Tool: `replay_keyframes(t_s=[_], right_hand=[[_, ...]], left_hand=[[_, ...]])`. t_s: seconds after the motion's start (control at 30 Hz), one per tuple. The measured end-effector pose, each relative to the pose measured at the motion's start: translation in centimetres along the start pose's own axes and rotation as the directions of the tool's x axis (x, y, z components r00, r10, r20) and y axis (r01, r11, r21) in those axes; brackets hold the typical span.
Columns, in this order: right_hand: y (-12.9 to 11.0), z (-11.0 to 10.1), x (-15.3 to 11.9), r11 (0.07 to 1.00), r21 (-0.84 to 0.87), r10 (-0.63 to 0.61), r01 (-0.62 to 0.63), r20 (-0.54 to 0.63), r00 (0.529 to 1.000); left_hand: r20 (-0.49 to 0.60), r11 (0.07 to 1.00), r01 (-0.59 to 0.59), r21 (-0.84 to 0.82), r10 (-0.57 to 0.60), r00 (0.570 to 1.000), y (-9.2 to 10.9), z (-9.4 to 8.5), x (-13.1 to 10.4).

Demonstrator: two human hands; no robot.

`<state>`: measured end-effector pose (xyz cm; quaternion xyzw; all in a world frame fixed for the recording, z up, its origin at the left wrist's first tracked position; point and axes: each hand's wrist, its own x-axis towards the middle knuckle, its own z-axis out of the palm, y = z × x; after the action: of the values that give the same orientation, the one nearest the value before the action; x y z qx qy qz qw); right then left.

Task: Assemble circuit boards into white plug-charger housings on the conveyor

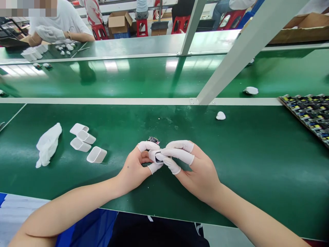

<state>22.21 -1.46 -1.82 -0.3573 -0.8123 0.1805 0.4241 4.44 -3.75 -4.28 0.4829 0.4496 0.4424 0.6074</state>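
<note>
Shell [152, 156], white | just below frame centre | is being gripped by left hand [137, 166], pinched at mouth by right hand [202, 169] | is being judged light, stiff, slightly slippery, scratch-prone | hold is being advised on outer side walls

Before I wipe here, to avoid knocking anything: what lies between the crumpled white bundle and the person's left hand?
In the head view, four hollow white plastic sleeves lie on the green tabletop between the bundle and the left hand.
</note>
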Motion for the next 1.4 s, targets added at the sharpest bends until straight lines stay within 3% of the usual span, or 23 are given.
replay_keyframes(t_s=[0.3, 0.63, 0.8, 0.9, 1.03, 1.17, 1.33, 1.4], right_hand=[[0.07, 0.07, 0.02, 0.993, -0.045, -0.109, 0.107, -0.033, 0.994], [-0.53, 0.01, 0.14, 0.989, 0.112, 0.09, -0.092, 0.026, 0.996], [-0.79, 0.4, -0.08, 0.973, 0.192, 0.119, -0.128, 0.055, 0.991], [-0.72, 0.55, -0.37, 0.957, 0.204, 0.188, -0.205, 0.098, 0.977], [-0.38, 0.38, -0.49, 0.906, 0.234, 0.309, -0.352, 0.202, 0.929], [-0.29, 0.21, -0.37, 0.848, 0.338, 0.318, -0.409, 0.292, 0.902], [-0.15, 0.33, -0.12, 0.679, 0.511, 0.412, -0.527, 0.329, 0.85], [-0.04, 0.33, 0.06, 0.617, 0.541, 0.446, -0.572, 0.358, 0.82]], left_hand=[[0.016, 1.0, -0.031, -0.004, 0.031, 0.999, -0.1, -0.07, -0.06], [0.041, 0.997, -0.074, 0.013, 0.073, 0.996, -0.11, -0.05, 0.06], [0.118, 0.985, -0.172, 0.033, 0.167, 0.979, -0.14, -0.12, -0.14], [0.171, 0.986, -0.163, -0.013, 0.163, 0.972, -0.05, -0.11, -0.27], [0.164, 0.985, -0.134, -0.11, 0.151, 0.975, 0.03, -0.1, -0.26], [0.114, 0.986, -0.099, -0.137, 0.115, 0.987, 0.06, -0.29, -0.06], [0.163, 0.98, -0.059, -0.188, 0.091, 0.982, 0.2, -0.75, 0.12], [0.131, 0.984, -0.051, -0.172, 0.074, 0.989, 0.37, -0.83, 0.11]])
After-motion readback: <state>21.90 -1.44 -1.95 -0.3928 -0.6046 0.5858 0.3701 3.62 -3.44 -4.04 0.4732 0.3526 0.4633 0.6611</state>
